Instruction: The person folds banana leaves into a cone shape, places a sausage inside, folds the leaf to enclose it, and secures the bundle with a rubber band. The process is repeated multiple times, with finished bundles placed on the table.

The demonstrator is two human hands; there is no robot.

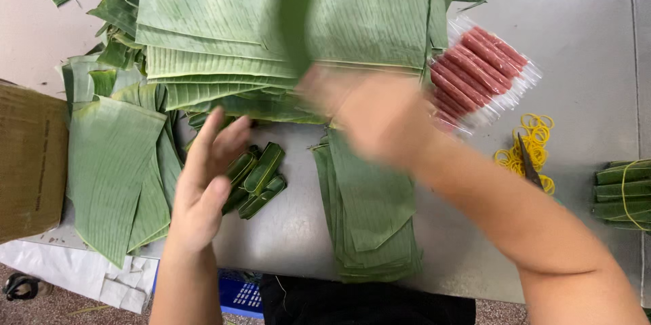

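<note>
Two bare hands working over banana leaves on a metal table (583, 47).

Left hand (203, 186) is hovering open, empty, beside small leaf-wrapped rolls (256, 179). Right hand (369, 115) is blurring above the cut leaf stack (369, 210), apparently lifting a dark leaf strip (295, 10); grip unclear. Packaged sausages (478, 71) and yellow rubber bands (532, 145) are lying right of that stack.

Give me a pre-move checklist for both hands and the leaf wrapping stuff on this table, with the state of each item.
1. Left hand free: ok, open, beside the small wrapped leaf rolls.
2. Right hand grip: cannot tell, blurred; a leaf strip rises from it.
3. Cut leaf stack within reach: ok, at the table's near edge.
4. Red sausage sticks supplied: ok, lying in clear wrap.
5. Yellow rubber bands at hand: ok, heaped by the right forearm.
</note>
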